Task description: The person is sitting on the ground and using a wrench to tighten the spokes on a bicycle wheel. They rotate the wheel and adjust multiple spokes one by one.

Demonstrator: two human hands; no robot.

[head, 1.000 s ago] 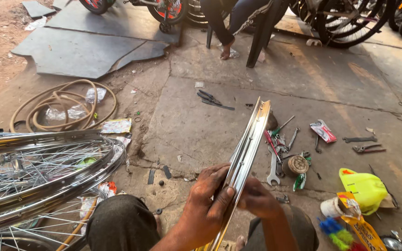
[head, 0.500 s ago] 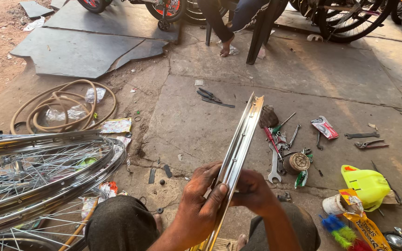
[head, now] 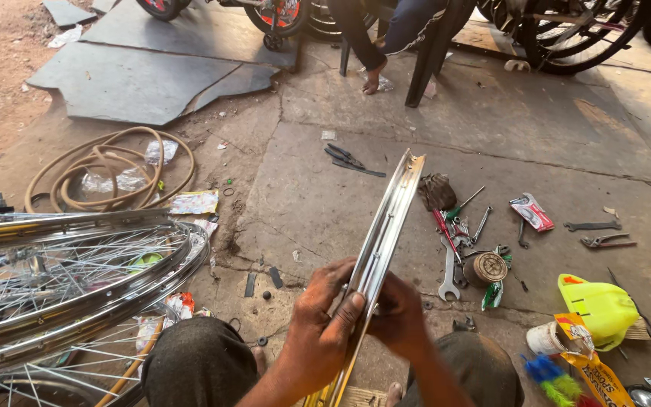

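The left hand and right hand clasp a bare chrome wheel rim from either side, fingers wrapped round it, holding it edge-on above the person's knees. A firm, even grip would keep it from twisting. Right of the hands lie a yellow-orange packet and white tub; farther off, a red-and-white packet.

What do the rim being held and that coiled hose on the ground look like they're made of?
Rim: probably chromed or polished steel, silvery and mirror-bright, gripped by the left hand and right hand. Hose: likely rubber or soft plastic, dull tan, lying in loose bends.
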